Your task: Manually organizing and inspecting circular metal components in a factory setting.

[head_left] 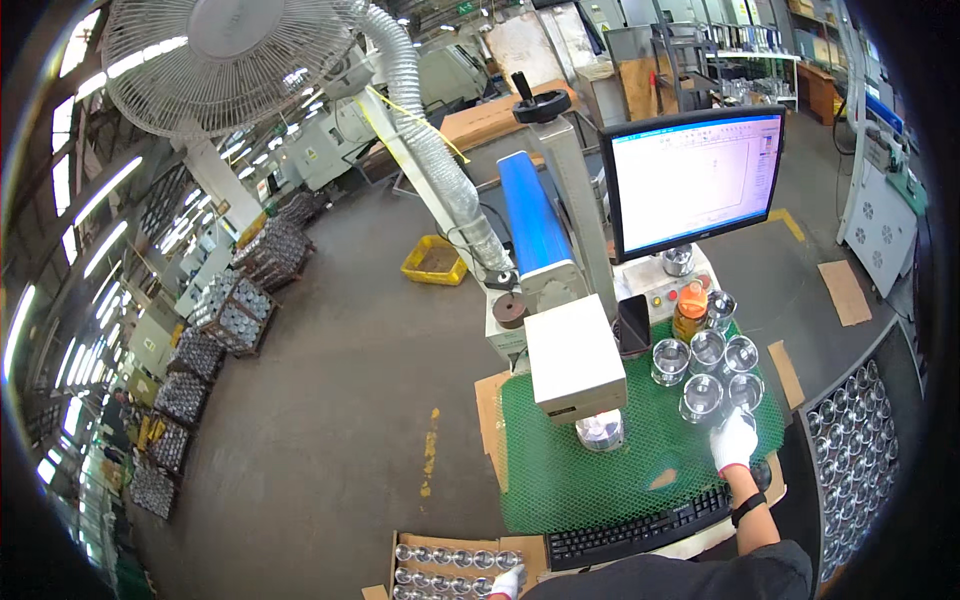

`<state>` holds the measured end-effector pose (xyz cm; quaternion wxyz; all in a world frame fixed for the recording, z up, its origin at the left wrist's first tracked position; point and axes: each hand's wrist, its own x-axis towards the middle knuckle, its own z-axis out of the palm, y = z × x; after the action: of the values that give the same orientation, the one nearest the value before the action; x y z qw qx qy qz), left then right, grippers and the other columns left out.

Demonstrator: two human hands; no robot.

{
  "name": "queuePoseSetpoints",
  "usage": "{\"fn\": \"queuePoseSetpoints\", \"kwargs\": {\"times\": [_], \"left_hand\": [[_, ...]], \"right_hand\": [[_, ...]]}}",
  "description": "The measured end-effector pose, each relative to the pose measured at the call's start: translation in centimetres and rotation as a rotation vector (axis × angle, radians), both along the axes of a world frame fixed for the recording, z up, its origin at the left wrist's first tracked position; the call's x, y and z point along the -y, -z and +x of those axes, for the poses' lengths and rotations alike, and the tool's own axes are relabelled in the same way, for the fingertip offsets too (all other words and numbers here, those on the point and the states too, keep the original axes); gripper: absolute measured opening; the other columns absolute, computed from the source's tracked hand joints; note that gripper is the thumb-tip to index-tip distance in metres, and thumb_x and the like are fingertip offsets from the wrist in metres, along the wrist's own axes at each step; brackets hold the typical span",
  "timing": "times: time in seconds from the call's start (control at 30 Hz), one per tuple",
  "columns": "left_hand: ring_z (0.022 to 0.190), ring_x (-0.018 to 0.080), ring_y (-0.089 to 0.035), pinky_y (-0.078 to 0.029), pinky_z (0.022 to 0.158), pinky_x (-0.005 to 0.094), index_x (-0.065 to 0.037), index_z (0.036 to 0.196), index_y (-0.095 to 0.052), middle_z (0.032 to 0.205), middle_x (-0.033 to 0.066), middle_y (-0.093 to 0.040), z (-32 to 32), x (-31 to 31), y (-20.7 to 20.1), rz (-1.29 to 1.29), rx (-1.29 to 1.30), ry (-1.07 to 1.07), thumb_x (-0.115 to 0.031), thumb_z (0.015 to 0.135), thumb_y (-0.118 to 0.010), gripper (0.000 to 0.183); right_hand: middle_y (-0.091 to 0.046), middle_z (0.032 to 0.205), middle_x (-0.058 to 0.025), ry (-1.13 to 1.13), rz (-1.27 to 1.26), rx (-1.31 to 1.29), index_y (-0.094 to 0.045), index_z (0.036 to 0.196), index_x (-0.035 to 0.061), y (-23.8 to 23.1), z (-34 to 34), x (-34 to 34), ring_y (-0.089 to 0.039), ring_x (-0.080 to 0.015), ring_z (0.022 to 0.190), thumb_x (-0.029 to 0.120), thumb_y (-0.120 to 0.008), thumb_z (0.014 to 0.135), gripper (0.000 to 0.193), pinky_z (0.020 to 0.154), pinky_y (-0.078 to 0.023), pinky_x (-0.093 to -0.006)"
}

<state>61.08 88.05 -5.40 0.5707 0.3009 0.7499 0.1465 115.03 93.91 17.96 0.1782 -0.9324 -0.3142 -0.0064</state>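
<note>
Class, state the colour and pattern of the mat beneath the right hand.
The mat is green with a netlike pattern, best seen in the head view.

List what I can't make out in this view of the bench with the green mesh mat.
All in the head view:
White-gloved left hand: partly cut off by the lower edge; its grip can't be told.
White-gloved right hand: its own back hides the fingertips and what they touch.
Brown cardboard tray: near side cut off by the lower edge.
Shiny silver round part: top hidden by the white box-shaped machine head.
Black-framed monitor: on-screen text too small.
</note>
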Motion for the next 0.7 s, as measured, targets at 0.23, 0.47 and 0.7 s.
{"fn": "queuePoseSetpoints", "kwargs": {"times": [0.23,0.47,0.7], "left_hand": [[0.089,0.0209,-0.068,-0.051,0.08,0.0357,-0.001,0.103,-0.074,0.096,0.0114,-0.074,-0.8,2.6,-1.4,0.012,-0.091,0.215,-0.043,0.09,-0.061,0.046],[0.077,0.0362,-0.067,-0.051,0.072,0.0472,-0.005,0.092,-0.071,0.081,0.0212,-0.07,-10.6,8.4,-3.0,0.441,-0.531,0.504,-0.042,0.096,-0.049,0.042],[0.11,0.0225,-0.062,-0.048,0.096,0.0344,0.007,0.13,-0.057,0.122,0.0134,-0.065,-7.4,8.5,-12.5,0.228,0.34,-0.49,-0.03,0.09,-0.072,0.057]], "right_hand": [[-0.065,0.082,-0.0171,-0.135,0.078,0.091,-0.059,0.093,0.005,1.9,-0.1,2.2,-0.064,-0.0378,0.074,0.018,-0.074,0.075,0.027,0.07,-0.052,-0.0478],[-0.061,0.076,-0.0153,-0.356,-0.046,-0.401,-0.059,0.074,0.0052,1.5,-3.2,8.0,-0.062,-0.0347,0.073,0.01,-0.075,0.066,0.018,0.069,-0.051,-0.0439],[-0.067,0.093,-0.0166,-0.828,-0.411,-0.495,-0.064,0.091,0.0063,-4.1,-21.0,8.9,-0.066,-0.0362,0.091,0.048,-0.071,0.077,0.044,0.079,-0.052,-0.0433]]}}
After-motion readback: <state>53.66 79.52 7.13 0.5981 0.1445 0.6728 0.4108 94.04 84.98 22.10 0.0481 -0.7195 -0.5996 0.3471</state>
